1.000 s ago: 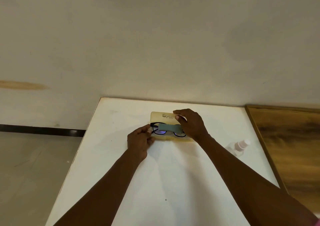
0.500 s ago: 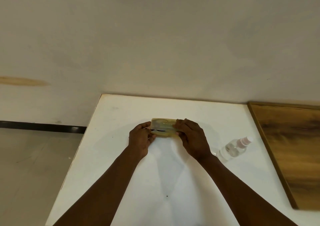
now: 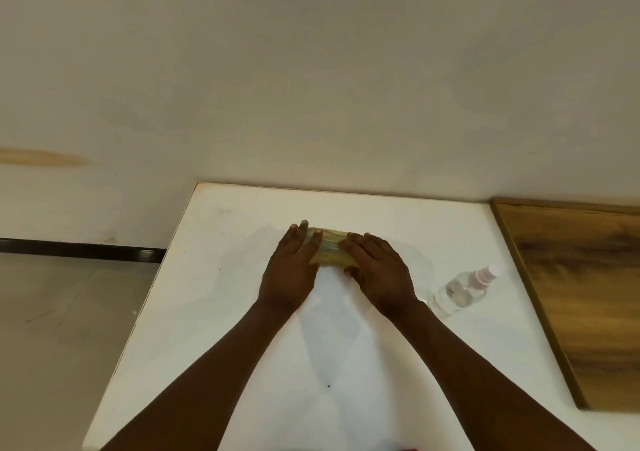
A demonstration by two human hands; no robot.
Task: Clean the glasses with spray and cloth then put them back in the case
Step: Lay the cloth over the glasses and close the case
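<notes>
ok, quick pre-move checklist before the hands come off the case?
1. Case lid down: ok, the case looks closed flat under both palms.
2. Glasses and cloth inside: cannot tell, neither is visible now.
3. Latch fully seated: cannot tell, the front edge is mostly covered by the left hand and right hand.
4. Case resting on the table, well away from its edges: ok.
5. Spray bottle clear of the hands: ok, it lies on its side to the right, apart from the right wrist.
6. Bottle cap on: ok, a pale cap shows on its far end.
</notes>
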